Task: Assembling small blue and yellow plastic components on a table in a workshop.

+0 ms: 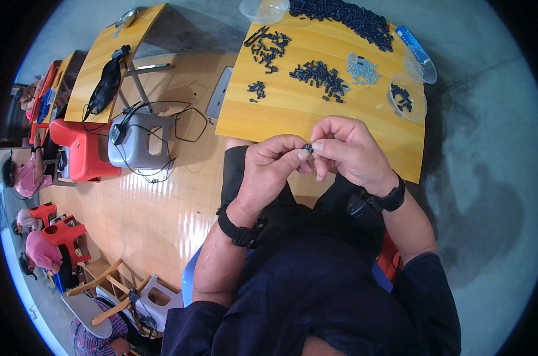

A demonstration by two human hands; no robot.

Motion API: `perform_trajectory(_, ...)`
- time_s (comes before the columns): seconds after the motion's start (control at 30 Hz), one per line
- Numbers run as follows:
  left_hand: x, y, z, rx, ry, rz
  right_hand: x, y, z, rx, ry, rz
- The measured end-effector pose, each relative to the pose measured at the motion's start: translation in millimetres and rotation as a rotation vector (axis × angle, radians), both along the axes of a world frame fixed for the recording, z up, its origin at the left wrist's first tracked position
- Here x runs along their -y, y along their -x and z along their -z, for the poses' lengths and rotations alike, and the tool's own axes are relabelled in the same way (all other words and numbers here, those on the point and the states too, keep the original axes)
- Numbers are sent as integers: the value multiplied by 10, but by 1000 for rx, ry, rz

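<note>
A small black part (307,148) is pinched between the thumb and forefinger of my left hand (270,172), just off the table's near edge. My right hand (357,155) meets it there, thumb and forefinger pressed together beside the part. Whatever lies between those right fingertips is too small to make out. Beyond my hands, a heap of short black pieces (320,77) lies mid-table, with a pile of small pale-blue pieces (362,70) to its right. Smaller groups of black pieces (256,90) are at the left, near black tweezers (256,36).
The yellow wooden table (233,118) bears a large black pile (346,21) at its far edge. A clear tub (420,107) with black pieces stands right, another (263,10) far left. A grey stool (139,139) with trailing cables and a red chair (82,148) stand left; people sit beyond.
</note>
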State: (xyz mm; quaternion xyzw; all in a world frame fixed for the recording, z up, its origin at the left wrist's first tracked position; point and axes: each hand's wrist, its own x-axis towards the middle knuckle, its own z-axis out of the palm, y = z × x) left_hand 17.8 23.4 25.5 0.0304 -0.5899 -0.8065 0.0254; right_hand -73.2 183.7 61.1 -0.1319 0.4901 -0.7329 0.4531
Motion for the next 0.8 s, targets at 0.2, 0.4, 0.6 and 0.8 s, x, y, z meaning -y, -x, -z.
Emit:
perform_trajectory(0.2,-43,-19,32,3,-25,-87,32,-39,13,-201,-42,38)
perform_trajectory(0.4,-37,8,-1,23,25,-83,52,-38,-34,-286,-103,13)
perform_trajectory(0.6,-213,58,-56,106,45,-231,139,-120,-70,-486,-254,156)
perform_trajectory(0.8,-320,400,44,218,93,-262,233,70,186,-1201,-451,385)
